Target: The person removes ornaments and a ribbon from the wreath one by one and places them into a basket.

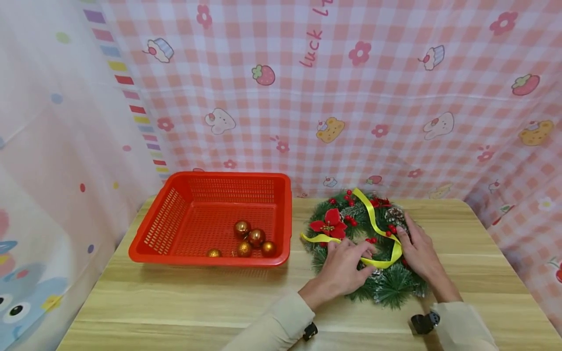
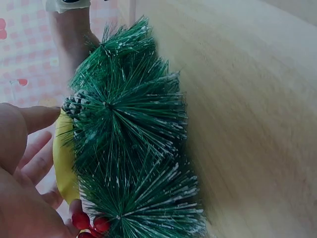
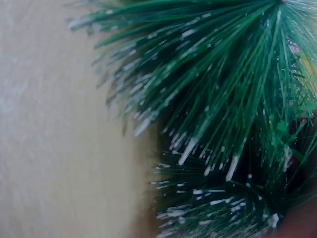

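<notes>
A green artificial wreath (image 1: 392,287) lies on the table with red berries, a red poinsettia (image 1: 330,224) and a pinecone (image 1: 394,214) on it. A yellow ribbon (image 1: 372,207) loops loosely over its top. My left hand (image 1: 344,265) is over the wreath's lower left side, fingers spread and touching the ribbon. In the left wrist view, thumb and fingers stand apart beside the ribbon (image 2: 64,158). My right hand (image 1: 421,251) grips the wreath's right rim, thumb on top; its outer fingers are hidden. Mostly frosted needles (image 3: 208,89) fill the right wrist view.
Left of the wreath stands a red plastic basket (image 1: 284,219) holding several shiny bronze and gold balls (image 1: 256,237). The wooden table (image 1: 184,302) runs back to a pink checked cloth (image 1: 298,107). Another patterned cloth (image 1: 48,161) hangs at the left.
</notes>
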The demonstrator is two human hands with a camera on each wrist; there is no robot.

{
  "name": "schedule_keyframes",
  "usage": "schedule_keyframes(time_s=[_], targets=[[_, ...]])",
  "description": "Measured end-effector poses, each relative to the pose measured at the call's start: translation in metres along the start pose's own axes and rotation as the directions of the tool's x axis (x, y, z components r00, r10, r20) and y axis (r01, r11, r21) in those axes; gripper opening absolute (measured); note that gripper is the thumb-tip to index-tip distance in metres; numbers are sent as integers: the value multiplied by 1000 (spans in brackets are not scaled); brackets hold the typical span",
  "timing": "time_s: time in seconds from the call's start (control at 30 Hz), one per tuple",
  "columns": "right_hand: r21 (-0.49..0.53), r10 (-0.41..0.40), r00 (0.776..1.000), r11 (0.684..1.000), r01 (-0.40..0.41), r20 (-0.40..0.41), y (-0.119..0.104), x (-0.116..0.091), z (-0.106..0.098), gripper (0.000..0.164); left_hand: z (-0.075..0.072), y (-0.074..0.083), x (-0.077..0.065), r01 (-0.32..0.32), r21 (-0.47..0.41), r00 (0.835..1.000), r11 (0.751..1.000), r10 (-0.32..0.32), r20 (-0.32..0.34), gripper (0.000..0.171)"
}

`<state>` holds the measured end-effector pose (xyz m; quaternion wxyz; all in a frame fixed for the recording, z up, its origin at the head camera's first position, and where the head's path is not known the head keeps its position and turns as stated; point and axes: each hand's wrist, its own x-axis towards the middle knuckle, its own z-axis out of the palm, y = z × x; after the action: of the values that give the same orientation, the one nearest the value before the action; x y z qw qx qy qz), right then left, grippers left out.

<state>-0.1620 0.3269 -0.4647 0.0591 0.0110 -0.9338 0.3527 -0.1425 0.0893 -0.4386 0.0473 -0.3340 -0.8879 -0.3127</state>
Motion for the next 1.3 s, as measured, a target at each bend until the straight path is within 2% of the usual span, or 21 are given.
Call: schedule_keyframes(time_s=[0.17, 0.3, 0.37, 0.5, 0.53, 0.6, 0.73, 0.97, 1.07, 1.13, 1.3], targets=[[2, -2, 1000, 1000, 2, 4, 0, 0, 2, 62, 0, 1, -1, 2, -38, 999, 999, -4, -39, 20], [3, 3, 1000, 1000, -3, 3, 1, 1, 3, 60, -8, 1, -3, -12, -164, 996, 986, -2, -88, 15], [-2, 5, 1000, 1000, -5, 2, 3, 1, 3, 60, -16, 1, -4, -8, -283, 997, 959, -14, -76, 14], [-21, 2, 1000, 1000, -2, 4, 4, 1, 3, 60, -35, 2, -9, 24, -514, 998, 857, -50, -36, 14], [-26, -1, 1000, 1000, 1, 5, 4, 1, 3, 60, -40, 2, -10, 21, -533, 998, 846, -52, -43, 15], [-31, -5, 1000, 1000, 5, 10, 4, 1, 3, 60, -50, 3, -12, 1, -537, 996, 844, -47, -73, 16], [-36, -1, 1000, 999, 2, 31, 4, 1, 3, 62, -73, 3, -15, -31, -491, 989, 871, -45, -142, 19], [-40, 10, 998, 999, -8, 54, 4, 1, 3, 63, -112, -2, -17, -27, -542, 982, 840, -79, -171, 19], [-33, 12, 999, 999, -11, 51, 4, 1, 4, 63, -129, -6, -20, -41, -579, 976, 814, -91, -198, 18], [-30, 7, 999, 1000, -6, 38, 4, 1, 4, 63, -140, -9, -21, -76, -607, 967, 791, -91, -240, 17], [-27, -17, 1000, 999, 17, 13, 5, 1, 2, 62, -158, -18, -23, -166, -681, 934, 713, -108, -341, 13]])
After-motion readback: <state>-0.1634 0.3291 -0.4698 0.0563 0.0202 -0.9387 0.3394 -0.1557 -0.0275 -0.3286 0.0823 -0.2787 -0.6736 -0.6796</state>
